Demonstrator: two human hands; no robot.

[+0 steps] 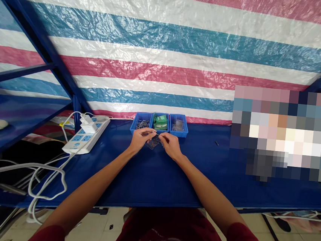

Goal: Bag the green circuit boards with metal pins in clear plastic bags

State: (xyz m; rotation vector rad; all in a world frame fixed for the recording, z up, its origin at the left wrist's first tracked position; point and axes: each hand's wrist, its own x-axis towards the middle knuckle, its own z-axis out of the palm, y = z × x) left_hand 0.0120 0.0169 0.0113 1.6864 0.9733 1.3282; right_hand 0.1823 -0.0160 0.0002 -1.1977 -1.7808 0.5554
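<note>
My left hand [141, 139] and my right hand [172, 144] meet over the blue table, just in front of three small blue bins. Fingers of both are pinched together on a thin pale strip [157, 134] that spans the gap between them; its kind is too small to make out. Clear plastic bags [153, 142] lie beneath, partly covered by my hands. In the left bin [133, 127] are many small dark and silvery pieces that look like screws. Green packets [160, 122] fill the middle bin. Small clear packets [178, 124] sit in the right bin [186, 131].
A white power strip [90, 138] with a plugged-in charger [88, 124] and loose white cables [47, 181] stands at the left. A small dark piece [216, 143] lies on the blue table [201, 170] to the right. Striped sheeting [161, 56] hangs behind. The far right is blurred out.
</note>
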